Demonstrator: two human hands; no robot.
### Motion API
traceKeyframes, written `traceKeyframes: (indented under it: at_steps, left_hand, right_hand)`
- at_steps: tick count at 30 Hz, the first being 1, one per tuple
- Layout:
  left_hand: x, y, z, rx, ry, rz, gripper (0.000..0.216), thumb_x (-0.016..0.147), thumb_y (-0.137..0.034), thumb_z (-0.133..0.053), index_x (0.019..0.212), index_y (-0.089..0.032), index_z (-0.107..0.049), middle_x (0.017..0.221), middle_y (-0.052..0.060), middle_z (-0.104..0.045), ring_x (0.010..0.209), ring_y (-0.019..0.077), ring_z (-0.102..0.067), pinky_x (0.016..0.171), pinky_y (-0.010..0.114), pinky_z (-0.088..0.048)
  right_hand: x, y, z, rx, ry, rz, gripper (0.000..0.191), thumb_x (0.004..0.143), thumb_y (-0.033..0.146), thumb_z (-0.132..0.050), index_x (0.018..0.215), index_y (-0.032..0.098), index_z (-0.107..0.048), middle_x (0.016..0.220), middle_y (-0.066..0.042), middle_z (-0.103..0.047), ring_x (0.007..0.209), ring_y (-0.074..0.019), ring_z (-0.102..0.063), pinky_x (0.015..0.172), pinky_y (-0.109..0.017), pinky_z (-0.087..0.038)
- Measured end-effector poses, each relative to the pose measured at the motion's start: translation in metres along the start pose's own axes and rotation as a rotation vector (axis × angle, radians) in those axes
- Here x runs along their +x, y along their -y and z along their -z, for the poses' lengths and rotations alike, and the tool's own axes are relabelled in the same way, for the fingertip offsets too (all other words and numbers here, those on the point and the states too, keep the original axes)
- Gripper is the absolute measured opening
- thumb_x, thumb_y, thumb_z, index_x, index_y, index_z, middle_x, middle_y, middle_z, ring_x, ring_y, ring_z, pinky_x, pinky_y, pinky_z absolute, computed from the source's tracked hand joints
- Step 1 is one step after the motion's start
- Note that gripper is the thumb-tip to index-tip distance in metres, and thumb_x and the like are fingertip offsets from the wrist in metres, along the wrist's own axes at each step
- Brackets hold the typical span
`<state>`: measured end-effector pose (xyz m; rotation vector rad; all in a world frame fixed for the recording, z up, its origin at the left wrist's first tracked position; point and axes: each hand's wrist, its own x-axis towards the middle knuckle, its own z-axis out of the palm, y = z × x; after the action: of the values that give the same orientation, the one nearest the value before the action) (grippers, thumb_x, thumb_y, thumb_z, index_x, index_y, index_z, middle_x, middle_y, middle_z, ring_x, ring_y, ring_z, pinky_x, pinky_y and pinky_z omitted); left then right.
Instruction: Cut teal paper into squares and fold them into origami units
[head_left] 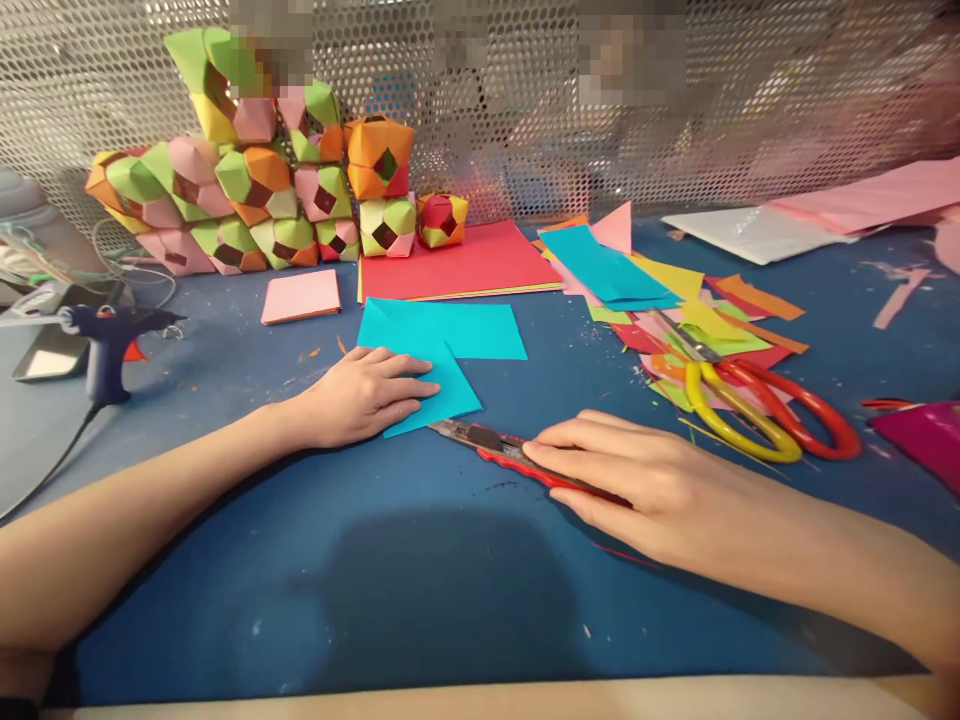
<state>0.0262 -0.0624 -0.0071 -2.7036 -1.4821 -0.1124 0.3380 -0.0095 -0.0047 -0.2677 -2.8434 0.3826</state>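
My left hand [360, 395] lies flat, fingers together, pressing down a small turquoise paper square [446, 395] on the blue mat [420, 590]. My right hand [637, 480] grips a red utility knife [495, 448], whose tip rests at the lower right edge of that square. A larger turquoise sheet [465, 328] lies just behind the square.
Folded paper cubes [255, 190] are stacked at the back left against a perforated metal screen. A red paper stack [465, 262], a pink square [301, 296], coloured scraps and scissors with red and yellow handles [757, 405] lie to the right. A blue glue gun [112, 340] stands at left.
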Motion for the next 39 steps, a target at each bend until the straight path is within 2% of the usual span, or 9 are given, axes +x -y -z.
traceKeyframes:
  at_steps: [11, 39]
  left_hand:
    - [0.000, 0.001, -0.005, -0.007, -0.039, -0.016, 0.040, 0.101, -0.038, -0.032, 0.129, -0.025, -0.058, 0.138, 0.006, -0.054, 0.113, 0.0235, -0.053, 0.092, 0.038, -0.037]
    - [0.003, -0.001, -0.002, -0.077, -0.005, 0.035, 0.034, 0.098, -0.037, -0.041, 0.124, -0.028, -0.062, 0.136, 0.004, -0.055, 0.112, 0.0234, -0.052, 0.092, 0.036, -0.035]
  right_hand:
    - [0.005, 0.001, -0.007, 0.053, 0.017, 0.023, 0.032, 0.095, 0.015, -0.044, 0.125, 0.019, -0.055, 0.113, -0.009, -0.061, 0.100, -0.0186, -0.057, 0.085, -0.033, -0.051]
    - [0.029, 0.010, -0.013, 0.052, -0.044, 0.110, 0.031, 0.093, 0.012, -0.047, 0.119, 0.013, -0.063, 0.110, -0.012, -0.068, 0.097, -0.0210, -0.063, 0.084, -0.036, -0.056]
